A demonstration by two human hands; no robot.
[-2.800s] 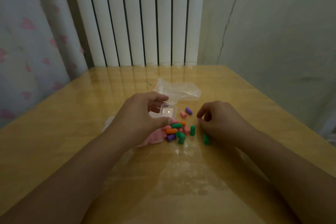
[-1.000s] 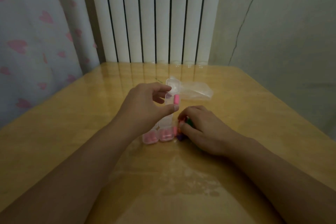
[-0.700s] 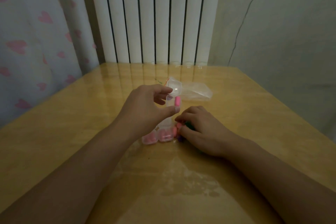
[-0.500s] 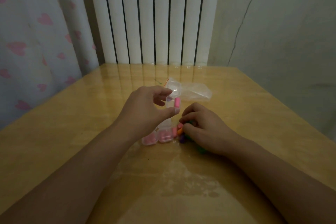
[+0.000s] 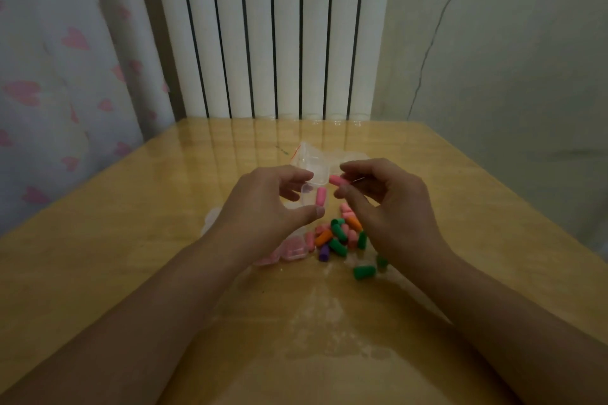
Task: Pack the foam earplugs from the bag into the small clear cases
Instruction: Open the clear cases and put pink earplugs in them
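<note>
Head view: the left hand [image 5: 263,207] holds an open clear case [image 5: 316,189] above the table [image 5: 131,240], thumb and fingers curled round it, one pink plug [image 5: 320,197] already inside. The right hand [image 5: 385,204] pinches a second pink plug [image 5: 337,180] just at the case's 2 o'clock. Loose plugs [image 5: 339,238] lie below, filled cases [image 5: 291,250] at their 9 o'clock, the bag [image 5: 307,156] at 12. To seat it well, I would keep the case level, feed the plug in end first beside its mate, and release only once it sits below the rim.
</note>
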